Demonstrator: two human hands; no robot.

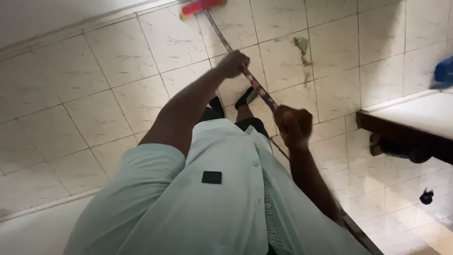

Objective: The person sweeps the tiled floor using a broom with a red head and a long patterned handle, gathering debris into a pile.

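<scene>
Both hands closed on the broom handle point(236, 59): left hand point(232, 63) farther down, right hand point(293, 123) nearer the body. Red broom head point(203, 6) on the tiled floor point(94, 94) beyond the left grip (near the wall edge).

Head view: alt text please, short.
Seen from above, a person grips a long broom handle with the left hand and right hand, its red head on a pale tiled floor.

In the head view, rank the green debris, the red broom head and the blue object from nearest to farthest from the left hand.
1. Green debris, on the tiles right of the left hand.
2. Red broom head, up at the top edge.
3. Blue object, far right edge above the ledge.
</scene>
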